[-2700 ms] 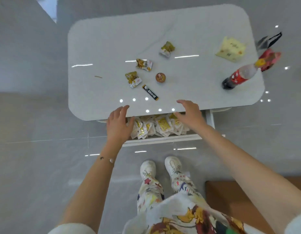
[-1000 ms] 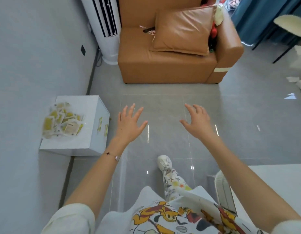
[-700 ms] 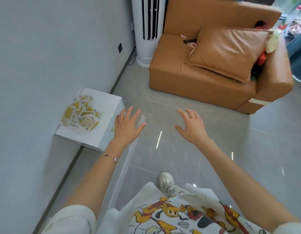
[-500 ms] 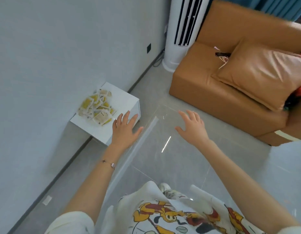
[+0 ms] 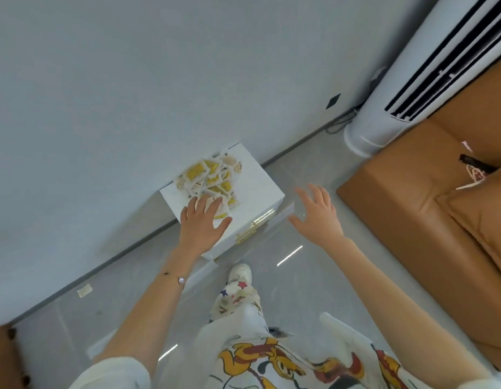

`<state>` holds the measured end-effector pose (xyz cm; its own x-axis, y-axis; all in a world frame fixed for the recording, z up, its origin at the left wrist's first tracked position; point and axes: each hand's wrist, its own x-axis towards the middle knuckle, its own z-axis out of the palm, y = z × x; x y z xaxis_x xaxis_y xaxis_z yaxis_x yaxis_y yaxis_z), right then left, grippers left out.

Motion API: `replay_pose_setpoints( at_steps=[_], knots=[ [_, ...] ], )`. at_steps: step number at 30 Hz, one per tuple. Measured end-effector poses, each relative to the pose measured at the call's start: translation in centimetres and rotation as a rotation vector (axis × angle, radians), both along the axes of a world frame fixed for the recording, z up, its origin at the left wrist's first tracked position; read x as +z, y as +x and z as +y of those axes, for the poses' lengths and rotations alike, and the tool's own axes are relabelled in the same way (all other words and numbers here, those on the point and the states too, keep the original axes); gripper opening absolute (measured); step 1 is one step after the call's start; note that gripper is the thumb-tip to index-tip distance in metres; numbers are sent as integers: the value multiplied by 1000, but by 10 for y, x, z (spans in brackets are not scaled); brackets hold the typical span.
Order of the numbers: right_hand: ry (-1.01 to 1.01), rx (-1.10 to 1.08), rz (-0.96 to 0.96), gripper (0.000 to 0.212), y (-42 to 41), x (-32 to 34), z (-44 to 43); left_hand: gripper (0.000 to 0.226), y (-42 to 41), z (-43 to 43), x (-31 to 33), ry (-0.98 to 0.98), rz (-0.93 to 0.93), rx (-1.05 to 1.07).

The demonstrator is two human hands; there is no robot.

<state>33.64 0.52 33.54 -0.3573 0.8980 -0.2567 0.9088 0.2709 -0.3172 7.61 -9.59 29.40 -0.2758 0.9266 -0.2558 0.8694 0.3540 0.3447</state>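
Note:
A pile of yellow-and-white snack packets lies on top of a small white cabinet that stands against the grey wall. My left hand is stretched out flat over the cabinet's near corner, its fingertips at the edge of the pile, holding nothing. My right hand hovers with spread fingers over the floor just right of the cabinet, empty. Gold handles show on the cabinet's front.
A tan leather sofa with a cushion fills the right side. A white tower air conditioner stands in the corner by the wall. Grey glossy floor tiles lie between cabinet and sofa. My shoe is below the cabinet.
The view turned from the table with the drawer to the wall corner and came closer to the white cabinet. My left hand has reached the packet pile; both hands stay empty.

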Motion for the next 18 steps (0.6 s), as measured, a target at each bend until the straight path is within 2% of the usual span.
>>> replay_pose_setpoints(
  at_steps=[9, 13, 16, 18],
  knots=[
    [-97, 122, -11, 72, -83, -21, 115, 59, -67, 75, -12, -54, -118, 175],
    [-151, 159, -3, 69, -121, -66, 161, 62, -87, 103, -55, -40, -166, 273],
    [-284, 175, 21, 68, -149, -127, 186, 67, -88, 123, -113, -87, -377, 478],
    [-380, 210, 2, 68, -164, -175, 196, 56, -83, 137, -154, -92, -595, 680]
  ],
)
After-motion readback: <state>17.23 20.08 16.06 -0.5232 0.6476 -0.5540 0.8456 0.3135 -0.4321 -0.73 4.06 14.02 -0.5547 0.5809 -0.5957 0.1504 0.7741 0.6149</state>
